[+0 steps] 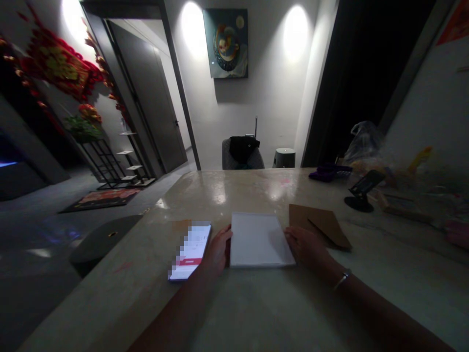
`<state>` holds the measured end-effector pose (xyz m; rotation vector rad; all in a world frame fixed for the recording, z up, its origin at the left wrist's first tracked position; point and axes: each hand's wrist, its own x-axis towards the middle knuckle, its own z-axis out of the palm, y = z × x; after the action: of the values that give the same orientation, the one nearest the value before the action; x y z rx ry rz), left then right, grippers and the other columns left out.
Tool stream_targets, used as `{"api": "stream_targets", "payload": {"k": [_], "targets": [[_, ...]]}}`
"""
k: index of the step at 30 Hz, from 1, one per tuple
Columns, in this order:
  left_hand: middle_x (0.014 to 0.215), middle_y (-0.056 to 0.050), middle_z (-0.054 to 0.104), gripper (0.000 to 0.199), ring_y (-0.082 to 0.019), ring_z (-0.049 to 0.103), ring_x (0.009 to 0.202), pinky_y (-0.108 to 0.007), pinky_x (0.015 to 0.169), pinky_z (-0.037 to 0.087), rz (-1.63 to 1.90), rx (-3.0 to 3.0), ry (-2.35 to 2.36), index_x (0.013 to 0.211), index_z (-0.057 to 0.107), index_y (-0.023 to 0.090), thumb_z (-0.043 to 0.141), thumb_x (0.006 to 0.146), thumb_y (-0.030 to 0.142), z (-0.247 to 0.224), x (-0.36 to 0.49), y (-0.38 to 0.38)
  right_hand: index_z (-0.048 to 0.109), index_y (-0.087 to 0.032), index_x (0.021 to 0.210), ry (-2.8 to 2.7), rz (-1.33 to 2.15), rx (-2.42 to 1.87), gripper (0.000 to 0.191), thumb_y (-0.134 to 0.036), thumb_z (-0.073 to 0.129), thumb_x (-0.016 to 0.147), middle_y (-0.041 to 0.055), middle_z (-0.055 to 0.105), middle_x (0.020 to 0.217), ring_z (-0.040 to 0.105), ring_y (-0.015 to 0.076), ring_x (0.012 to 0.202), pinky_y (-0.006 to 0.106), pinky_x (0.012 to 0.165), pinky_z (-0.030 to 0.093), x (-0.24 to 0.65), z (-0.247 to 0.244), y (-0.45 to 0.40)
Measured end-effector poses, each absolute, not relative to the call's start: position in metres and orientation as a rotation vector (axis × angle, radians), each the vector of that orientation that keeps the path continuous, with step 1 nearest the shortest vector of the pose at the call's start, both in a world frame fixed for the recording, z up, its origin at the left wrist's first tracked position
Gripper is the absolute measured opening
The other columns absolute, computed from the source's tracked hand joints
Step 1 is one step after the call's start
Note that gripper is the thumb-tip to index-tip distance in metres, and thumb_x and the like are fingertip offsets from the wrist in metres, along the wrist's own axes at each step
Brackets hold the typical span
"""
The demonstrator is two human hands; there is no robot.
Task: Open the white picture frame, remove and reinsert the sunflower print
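A flat white rectangular item (258, 240), like a thin box or pad, lies in front of me on the table; its exact kind does not show. My left hand (219, 249) grips its left edge, with the fingers partly hidden at the side. On the opposite edge my right hand (306, 244) has its fingers closed against the side. A phone (192, 252) with a lit screen lies just left of my left hand. Behind my right hand is a folded piece of brown cardboard or an envelope (322, 222), partly covered by the hand.
The pale stone-like table (252, 313) stretches away from me. At the right stand a black phone stand (362, 193), a purple item (328, 172) and a clear plastic bag (366, 142). A chair (227, 154) is beyond the far edge, and a dark stool (106, 239) sits left.
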<state>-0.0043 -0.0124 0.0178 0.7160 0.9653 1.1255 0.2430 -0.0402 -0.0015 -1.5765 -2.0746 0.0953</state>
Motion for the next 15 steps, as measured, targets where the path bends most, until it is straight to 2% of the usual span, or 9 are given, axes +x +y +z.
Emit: {"api": "stream_targets", "payload": {"k": [4, 10, 15], "targets": [[0.081, -0.005, 0.068, 0.052, -0.017, 0.063, 0.069, -0.026, 0.058, 0.047, 1.025, 0.769, 0.913, 0.106, 0.055, 0.016, 0.047, 0.057, 0.004, 0.026, 0.003, -0.020, 0.060, -0.018, 0.100, -2.131, 0.112, -1.414, 0.030, -0.029, 0.037, 0.085, 0.0098, 0.063, 0.105, 0.057, 0.0217, 0.099, 0.040, 0.088, 0.043, 0.231, -0.006, -0.044], [0.080, -0.003, 0.068, 0.060, -0.017, 0.063, 0.069, -0.025, 0.057, 0.046, 0.995, 0.780, 0.907, 0.109, 0.052, 0.015, 0.043, 0.051, 0.001, 0.032, 0.005, -0.023, 0.059, -0.015, 0.103, -2.179, 0.151, -1.419, 0.030, -0.028, 0.038, 0.085, 0.0114, 0.060, 0.111, 0.055, 0.0218, 0.103, 0.041, 0.090, 0.042, 0.232, -0.005, -0.044], [0.073, -0.003, 0.066, 0.045, -0.016, 0.062, 0.062, -0.024, 0.054, 0.046, 0.941, 0.719, 0.811, 0.105, 0.053, 0.016, 0.051, 0.061, 0.009, 0.027, 0.001, -0.020, 0.058, -0.014, 0.105, -2.213, 0.168, -1.428, 0.031, -0.026, 0.039, 0.085, 0.0120, 0.057, 0.115, 0.053, 0.0219, 0.106, 0.040, 0.092, 0.041, 0.231, -0.002, -0.046]]}}
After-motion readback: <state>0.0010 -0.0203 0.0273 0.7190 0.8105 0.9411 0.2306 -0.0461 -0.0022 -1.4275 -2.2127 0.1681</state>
